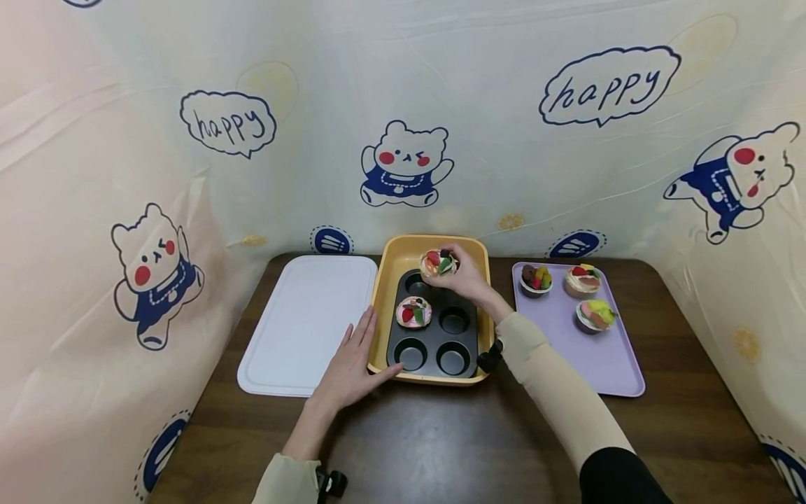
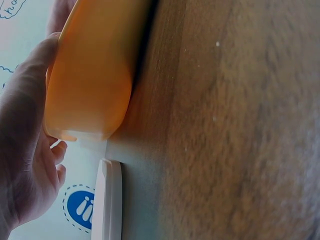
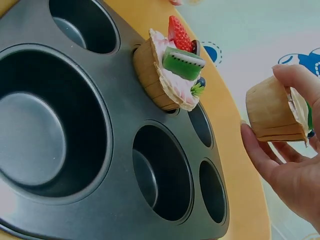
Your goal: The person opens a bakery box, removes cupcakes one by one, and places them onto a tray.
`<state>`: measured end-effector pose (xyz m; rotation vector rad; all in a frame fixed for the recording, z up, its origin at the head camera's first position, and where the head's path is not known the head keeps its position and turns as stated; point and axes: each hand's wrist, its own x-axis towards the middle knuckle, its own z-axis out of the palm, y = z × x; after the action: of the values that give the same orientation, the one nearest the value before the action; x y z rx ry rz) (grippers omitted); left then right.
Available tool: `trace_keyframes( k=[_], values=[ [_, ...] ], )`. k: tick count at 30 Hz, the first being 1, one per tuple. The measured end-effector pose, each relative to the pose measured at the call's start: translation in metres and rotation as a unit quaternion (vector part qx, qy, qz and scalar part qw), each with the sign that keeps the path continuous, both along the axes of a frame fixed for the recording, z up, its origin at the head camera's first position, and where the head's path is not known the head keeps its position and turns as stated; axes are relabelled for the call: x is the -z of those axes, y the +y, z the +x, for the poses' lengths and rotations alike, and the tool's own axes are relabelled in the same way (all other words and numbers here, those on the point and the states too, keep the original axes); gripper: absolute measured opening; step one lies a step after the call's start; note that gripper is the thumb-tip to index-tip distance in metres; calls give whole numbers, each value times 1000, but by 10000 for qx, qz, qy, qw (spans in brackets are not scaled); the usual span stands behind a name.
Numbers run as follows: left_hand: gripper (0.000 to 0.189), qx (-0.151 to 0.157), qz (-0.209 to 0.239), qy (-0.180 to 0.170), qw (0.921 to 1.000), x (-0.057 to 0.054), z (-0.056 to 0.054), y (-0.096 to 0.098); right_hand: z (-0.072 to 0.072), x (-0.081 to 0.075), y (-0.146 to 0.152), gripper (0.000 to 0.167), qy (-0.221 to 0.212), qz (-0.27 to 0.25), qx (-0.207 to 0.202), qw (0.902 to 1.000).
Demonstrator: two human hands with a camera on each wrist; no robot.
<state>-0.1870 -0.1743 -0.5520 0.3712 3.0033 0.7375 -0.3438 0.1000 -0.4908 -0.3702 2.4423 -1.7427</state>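
My right hand [image 1: 467, 276] holds a cupcake [image 3: 270, 112] with fruit toppings above the far part of the dark muffin tin [image 1: 432, 344]. Thumb and fingers pinch its tan, pleated side. Another fruit-topped cupcake [image 1: 413, 313] sits in the left middle cup, tilted in the right wrist view. The tin lies inside a yellow tray [image 1: 403, 244] with raised walls. At the tray's near left corner rests my left hand [image 1: 351, 369], its fingers stretched along the left rim and its thumb [image 2: 42, 55] against the near rim.
To the right, a purple tray [image 1: 592, 364] carries three topped cupcakes [image 1: 582, 280] at its far end. A white tray [image 1: 302, 322] lies left of the yellow one. Behind the brown table [image 1: 441, 441] hangs a printed cloth [image 1: 491, 168].
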Motion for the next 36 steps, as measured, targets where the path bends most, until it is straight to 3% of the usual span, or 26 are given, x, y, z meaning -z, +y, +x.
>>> trace_keyframes(
  k=[17,36],
  values=[
    [122,-32,17,7,10000,0,0,0,3,9,4,76,-183,-251,17,9995],
    [122,-18,67,7,10000,-2,1,1,13,2,19,80,-238,-365,62,9990]
  ],
)
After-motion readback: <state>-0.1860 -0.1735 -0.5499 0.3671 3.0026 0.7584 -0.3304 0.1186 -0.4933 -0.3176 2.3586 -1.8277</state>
